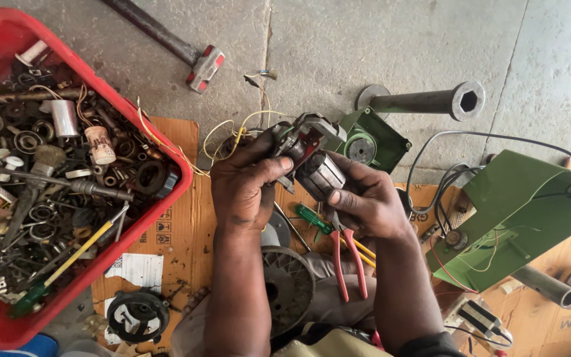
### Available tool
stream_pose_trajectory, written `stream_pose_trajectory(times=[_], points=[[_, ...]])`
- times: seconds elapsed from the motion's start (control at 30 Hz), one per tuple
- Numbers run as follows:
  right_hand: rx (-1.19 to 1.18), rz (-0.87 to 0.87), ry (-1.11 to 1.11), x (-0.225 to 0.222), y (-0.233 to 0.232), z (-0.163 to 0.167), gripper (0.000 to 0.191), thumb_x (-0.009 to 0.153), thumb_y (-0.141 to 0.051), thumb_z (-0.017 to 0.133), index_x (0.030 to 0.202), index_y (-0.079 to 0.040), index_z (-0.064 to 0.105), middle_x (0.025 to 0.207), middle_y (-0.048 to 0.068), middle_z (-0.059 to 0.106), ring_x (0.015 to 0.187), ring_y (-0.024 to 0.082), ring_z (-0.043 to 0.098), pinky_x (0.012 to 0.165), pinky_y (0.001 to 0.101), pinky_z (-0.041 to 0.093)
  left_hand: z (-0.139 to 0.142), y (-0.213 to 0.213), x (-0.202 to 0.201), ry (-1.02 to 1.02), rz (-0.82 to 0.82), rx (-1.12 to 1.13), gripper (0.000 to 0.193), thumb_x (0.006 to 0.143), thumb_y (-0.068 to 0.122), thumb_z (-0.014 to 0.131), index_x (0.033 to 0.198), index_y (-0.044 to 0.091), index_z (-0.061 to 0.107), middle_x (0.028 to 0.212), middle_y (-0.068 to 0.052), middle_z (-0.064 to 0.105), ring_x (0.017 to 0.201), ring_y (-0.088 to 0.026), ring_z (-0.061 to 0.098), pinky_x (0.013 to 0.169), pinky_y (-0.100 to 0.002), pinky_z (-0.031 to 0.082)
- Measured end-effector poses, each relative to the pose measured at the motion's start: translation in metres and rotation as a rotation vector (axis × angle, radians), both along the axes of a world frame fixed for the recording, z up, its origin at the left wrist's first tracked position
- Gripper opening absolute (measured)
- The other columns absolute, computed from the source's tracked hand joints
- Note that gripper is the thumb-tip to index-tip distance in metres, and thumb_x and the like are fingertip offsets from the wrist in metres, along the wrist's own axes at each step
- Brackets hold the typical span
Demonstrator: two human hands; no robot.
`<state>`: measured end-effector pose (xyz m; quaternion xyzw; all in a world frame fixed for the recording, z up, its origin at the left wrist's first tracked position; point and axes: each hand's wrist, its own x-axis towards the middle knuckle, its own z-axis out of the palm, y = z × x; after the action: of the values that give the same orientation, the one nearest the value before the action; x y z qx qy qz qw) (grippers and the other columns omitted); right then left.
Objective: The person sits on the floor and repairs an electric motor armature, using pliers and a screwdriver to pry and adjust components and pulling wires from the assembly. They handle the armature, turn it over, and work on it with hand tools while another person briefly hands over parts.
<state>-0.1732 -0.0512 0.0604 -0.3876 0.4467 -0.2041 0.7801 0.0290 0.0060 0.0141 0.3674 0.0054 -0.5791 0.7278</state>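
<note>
My left hand (246, 188) and my right hand (365, 198) hold one small motor assembly between them, above a sheet of cardboard (180, 231) on the floor. The left hand grips the grey and red housing (302, 135) from the left. In the right hand's fingers is the dark cylindrical armature (320, 175), at the lower right of the housing. Yellow wires (232, 129) trail from the assembly to the upper left. Below the hands lie red-handled pliers (348, 261) and a green-handled screwdriver (313, 218).
A red crate (166, 198) full of metal parts and tools stands at the left. A hammer (196, 63) lies at the top. A green metal cover (523, 211), a grey steel tube (431, 100), a round fan guard (289, 287) and a black motor cap (137, 316) lie around.
</note>
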Motion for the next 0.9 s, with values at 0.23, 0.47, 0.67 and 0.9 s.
stream_pose_trajectory(times=[0.23,0.47,0.67,0.9], points=[[0.178,-0.083,-0.251,-0.001,0.011,-0.015,0.07,0.097,-0.019,0.072,0.153,0.01,0.043,0.101,0.019,0.07,0.065,0.015,0.066,0.04,0.0182,0.036,0.001,-0.004,-0.001,0.067,-0.017,-0.048,0.048,0.08,-0.011,0.071,0.128,-0.01,0.066,0.117,-0.015,0.074,0.107,-0.022,0.071,0.102,-0.038,0.056],[0.305,-0.127,-0.412,0.009,0.026,-0.034,0.069,0.097,-0.023,0.074,0.151,0.008,0.043,0.11,0.021,0.068,0.066,0.018,0.068,0.036,0.0179,0.034,0.012,-0.002,0.001,0.057,-0.01,-0.118,0.053,0.083,-0.007,0.072,0.135,-0.003,0.062,0.12,-0.009,0.071,0.109,-0.019,0.068,0.1,-0.037,0.055],[0.321,-0.136,-0.429,0.011,0.026,-0.035,0.067,0.097,-0.022,0.075,0.15,0.008,0.045,0.111,0.021,0.068,0.066,0.019,0.069,0.036,0.0181,0.034,0.012,-0.003,0.002,0.038,-0.033,-0.003,0.052,0.079,-0.008,0.075,0.13,-0.002,0.063,0.114,-0.008,0.07,0.106,-0.018,0.068,0.099,-0.037,0.055],[0.278,-0.126,-0.366,0.004,0.026,-0.04,0.068,0.093,-0.02,0.077,0.15,0.003,0.047,0.113,0.02,0.069,0.065,0.019,0.069,0.037,0.0184,0.035,0.014,-0.003,0.01,0.094,-0.162,0.023,0.052,0.077,-0.009,0.075,0.127,-0.001,0.062,0.11,-0.007,0.069,0.102,-0.018,0.066,0.094,-0.035,0.055]])
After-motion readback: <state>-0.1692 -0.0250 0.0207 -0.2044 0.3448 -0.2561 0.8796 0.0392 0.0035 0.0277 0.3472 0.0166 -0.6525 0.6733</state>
